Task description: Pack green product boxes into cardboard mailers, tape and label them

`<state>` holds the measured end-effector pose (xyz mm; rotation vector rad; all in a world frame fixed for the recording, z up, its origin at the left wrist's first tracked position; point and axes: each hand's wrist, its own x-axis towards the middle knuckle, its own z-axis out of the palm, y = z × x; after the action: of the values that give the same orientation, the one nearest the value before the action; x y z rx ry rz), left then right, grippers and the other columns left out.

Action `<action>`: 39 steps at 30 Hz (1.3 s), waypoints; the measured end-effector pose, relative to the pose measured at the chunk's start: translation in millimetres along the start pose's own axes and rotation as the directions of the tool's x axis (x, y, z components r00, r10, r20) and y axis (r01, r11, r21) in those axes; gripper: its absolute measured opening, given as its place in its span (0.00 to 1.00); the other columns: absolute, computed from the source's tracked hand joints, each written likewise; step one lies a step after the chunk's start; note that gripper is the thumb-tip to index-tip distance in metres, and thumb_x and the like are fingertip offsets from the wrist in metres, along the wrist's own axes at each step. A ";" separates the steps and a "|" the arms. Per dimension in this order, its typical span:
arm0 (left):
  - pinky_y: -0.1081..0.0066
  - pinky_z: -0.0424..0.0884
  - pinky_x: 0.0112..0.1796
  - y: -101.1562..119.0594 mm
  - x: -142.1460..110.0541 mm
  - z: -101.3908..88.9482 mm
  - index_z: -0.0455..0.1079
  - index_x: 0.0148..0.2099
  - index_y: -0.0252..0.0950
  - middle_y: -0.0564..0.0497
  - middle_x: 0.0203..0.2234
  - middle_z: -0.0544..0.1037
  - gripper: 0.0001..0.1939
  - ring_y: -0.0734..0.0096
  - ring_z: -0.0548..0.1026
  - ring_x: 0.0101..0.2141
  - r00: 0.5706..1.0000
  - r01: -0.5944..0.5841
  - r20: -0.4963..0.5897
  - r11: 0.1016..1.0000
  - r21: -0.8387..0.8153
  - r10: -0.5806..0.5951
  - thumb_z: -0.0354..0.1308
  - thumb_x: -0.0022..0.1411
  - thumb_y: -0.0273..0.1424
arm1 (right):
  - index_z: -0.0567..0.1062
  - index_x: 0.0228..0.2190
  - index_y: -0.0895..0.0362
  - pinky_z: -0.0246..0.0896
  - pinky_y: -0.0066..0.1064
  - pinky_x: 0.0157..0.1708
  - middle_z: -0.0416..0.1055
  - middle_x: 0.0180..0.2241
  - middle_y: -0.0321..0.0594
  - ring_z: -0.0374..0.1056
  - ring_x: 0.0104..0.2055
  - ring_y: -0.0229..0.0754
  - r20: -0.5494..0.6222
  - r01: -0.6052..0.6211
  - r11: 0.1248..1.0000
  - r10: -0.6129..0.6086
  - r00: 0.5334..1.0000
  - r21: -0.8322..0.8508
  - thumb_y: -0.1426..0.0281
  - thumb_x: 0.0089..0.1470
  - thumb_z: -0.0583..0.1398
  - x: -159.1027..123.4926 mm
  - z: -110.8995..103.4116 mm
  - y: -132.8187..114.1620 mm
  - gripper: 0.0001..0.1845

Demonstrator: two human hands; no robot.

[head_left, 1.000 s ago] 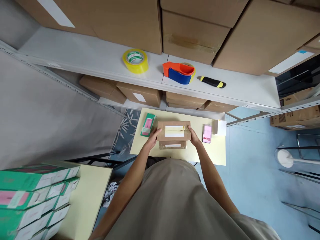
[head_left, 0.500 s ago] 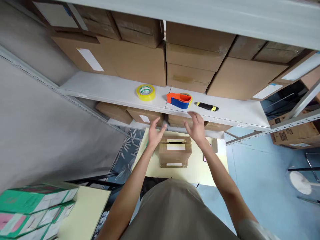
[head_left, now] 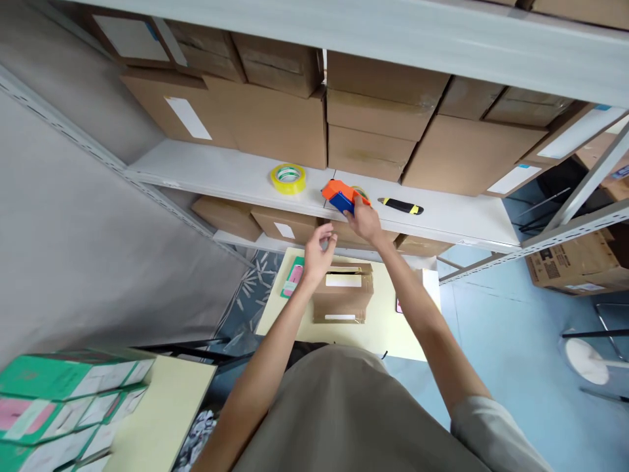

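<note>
Tape dispenser in right hand, cutter beside

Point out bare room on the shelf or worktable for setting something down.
Shelf: left of the yellow tape roll; right of the utility knife, to the shelf's end. Worktable: strip between carton and phone, continuing toward the near edge. Crowded: mid-shelf, where the right hand grips the tape dispenser beside the knife.
</note>
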<state>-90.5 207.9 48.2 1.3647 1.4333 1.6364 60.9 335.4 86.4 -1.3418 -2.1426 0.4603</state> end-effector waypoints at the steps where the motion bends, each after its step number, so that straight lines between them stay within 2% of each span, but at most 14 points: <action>1: 0.56 0.79 0.55 4.1 -16.8 -3.9 0.76 0.58 0.39 0.41 0.51 0.84 0.16 0.58 0.83 0.49 1.000 0.008 0.000 1.000 -0.015 -0.008 0.64 0.72 0.38 | 0.69 0.60 0.62 0.73 0.59 0.57 0.82 0.48 0.59 0.78 0.52 0.64 0.012 -0.044 0.988 0.043 0.999 0.151 0.51 0.72 0.58 -25.1 0.5 -4.0 0.29; 2: 0.57 0.80 0.54 9.2 -34.6 -8.5 0.76 0.58 0.39 0.42 0.50 0.84 0.16 0.59 0.83 0.48 1.000 0.012 0.011 1.000 -0.017 -0.012 0.64 0.72 0.39 | 0.70 0.59 0.58 0.75 0.55 0.55 0.82 0.48 0.54 0.79 0.51 0.60 0.037 -0.071 0.945 0.062 0.997 0.318 0.47 0.71 0.59 -53.3 1.6 -9.5 0.30; 4: 0.58 0.80 0.53 20.5 -70.9 -18.4 0.76 0.57 0.41 0.43 0.48 0.83 0.16 0.59 0.83 0.48 0.999 0.012 0.052 1.000 0.010 -0.012 0.65 0.72 0.41 | 0.72 0.56 0.54 0.78 0.49 0.55 0.82 0.50 0.49 0.79 0.52 0.56 0.089 -0.119 0.773 0.082 0.993 0.623 0.41 0.69 0.59 -113.0 5.3 -24.0 0.31; 6: 0.58 0.81 0.51 30.1 -104.2 -27.9 0.77 0.53 0.42 0.45 0.45 0.83 0.14 0.59 0.83 0.46 0.997 0.010 0.080 0.997 0.075 -0.016 0.66 0.72 0.43 | 0.74 0.56 0.51 0.78 0.48 0.57 0.82 0.52 0.47 0.79 0.54 0.55 0.154 -0.203 0.601 0.133 0.979 0.773 0.39 0.66 0.62 -167.5 10.4 -39.8 0.32; 8: 0.59 0.81 0.48 35.7 -130.9 -36.0 0.77 0.50 0.43 0.46 0.42 0.82 0.11 0.59 0.82 0.43 0.994 0.021 0.098 0.988 0.155 -0.036 0.66 0.72 0.43 | 0.75 0.55 0.50 0.77 0.48 0.59 0.83 0.52 0.45 0.79 0.55 0.54 0.213 -0.285 0.494 0.198 0.957 0.822 0.39 0.64 0.65 -208.5 16.7 -52.7 0.32; 10: 0.60 0.81 0.45 37.1 -150.0 -42.8 0.78 0.49 0.44 0.47 0.41 0.82 0.09 0.60 0.81 0.41 0.988 0.042 0.134 0.977 0.207 -0.071 0.64 0.74 0.42 | 0.76 0.55 0.49 0.77 0.49 0.59 0.83 0.51 0.44 0.79 0.56 0.55 0.267 -0.350 0.433 0.243 0.933 0.830 0.39 0.62 0.66 -234.0 24.2 -60.1 0.33; 14: 0.61 0.80 0.43 33.2 -166.4 -54.4 0.78 0.49 0.45 0.47 0.40 0.82 0.08 0.59 0.80 0.41 0.961 0.068 0.245 0.966 0.249 -0.131 0.62 0.75 0.40 | 0.78 0.54 0.50 0.79 0.49 0.56 0.84 0.49 0.44 0.80 0.56 0.57 0.353 -0.425 0.372 0.247 0.902 0.825 0.38 0.62 0.66 -252.6 36.4 -60.5 0.33; 17: 0.61 0.79 0.42 30.9 -160.4 -63.8 0.80 0.49 0.45 0.46 0.41 0.83 0.09 0.59 0.80 0.42 0.946 0.099 0.279 0.966 0.241 -0.167 0.63 0.74 0.42 | 0.79 0.52 0.51 0.79 0.48 0.54 0.84 0.48 0.44 0.80 0.52 0.55 0.361 -0.430 0.399 0.238 0.902 0.810 0.39 0.61 0.67 -255.5 36.1 -53.4 0.32; 21: 0.61 0.80 0.43 32.5 -130.1 -78.1 0.80 0.59 0.43 0.43 0.50 0.83 0.22 0.56 0.82 0.46 0.934 0.254 0.232 0.961 0.111 -0.273 0.64 0.72 0.49 | 0.77 0.54 0.52 0.79 0.46 0.51 0.83 0.49 0.45 0.80 0.49 0.53 0.416 -0.419 0.501 0.124 0.901 0.757 0.44 0.63 0.68 -258.7 21.4 -40.4 0.30; 23: 0.60 0.81 0.47 35.8 -111.0 -83.9 0.80 0.60 0.42 0.43 0.53 0.83 0.25 0.53 0.82 0.50 0.902 0.300 0.308 0.952 0.057 -0.302 0.64 0.71 0.52 | 0.76 0.56 0.52 0.78 0.45 0.51 0.82 0.50 0.45 0.80 0.49 0.53 0.455 -0.402 0.570 0.055 0.889 0.717 0.46 0.65 0.68 -259.7 11.2 -34.5 0.28; 27: 0.61 0.81 0.44 46.5 -83.2 -87.6 0.84 0.53 0.41 0.45 0.46 0.85 0.21 0.55 0.83 0.45 0.833 0.294 0.465 0.952 0.086 -0.300 0.69 0.67 0.50 | 0.76 0.57 0.52 0.78 0.43 0.47 0.81 0.47 0.43 0.78 0.44 0.52 0.504 -0.342 0.714 -0.018 0.863 0.611 0.48 0.66 0.67 -258.5 -7.2 -26.7 0.27; 31: 0.65 0.77 0.38 51.3 -75.6 -84.6 0.84 0.44 0.39 0.46 0.37 0.84 0.19 0.61 0.80 0.36 0.797 0.296 0.507 0.944 0.144 -0.327 0.68 0.67 0.50 | 0.77 0.55 0.52 0.74 0.39 0.40 0.80 0.41 0.41 0.74 0.38 0.48 0.568 -0.299 0.798 -0.064 0.821 0.523 0.48 0.66 0.66 -253.6 -19.2 -23.2 0.26; 35: 0.68 0.74 0.35 39.3 -84.0 -80.5 0.83 0.41 0.37 0.47 0.34 0.85 0.22 0.65 0.78 0.33 0.801 0.357 0.453 0.920 0.163 -0.391 0.70 0.64 0.52 | 0.77 0.47 0.55 0.66 0.33 0.33 0.77 0.34 0.37 0.69 0.32 0.43 0.635 -0.325 0.843 -0.024 0.772 0.428 0.45 0.64 0.65 -244.6 -22.0 -20.2 0.27; 39: 0.68 0.76 0.35 17.3 -104.2 -71.5 0.84 0.39 0.37 0.46 0.34 0.86 0.24 0.64 0.80 0.33 0.834 0.468 0.274 0.877 0.106 -0.478 0.71 0.60 0.54 | 0.76 0.37 0.55 0.61 0.32 0.31 0.76 0.30 0.37 0.70 0.31 0.42 0.696 -0.368 0.880 0.061 0.715 0.300 0.40 0.63 0.63 -226.6 -26.1 -16.1 0.30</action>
<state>-119.8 84.2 37.8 1.0938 1.4734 1.0455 142.7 124.5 52.5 -1.2900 -2.2025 1.6368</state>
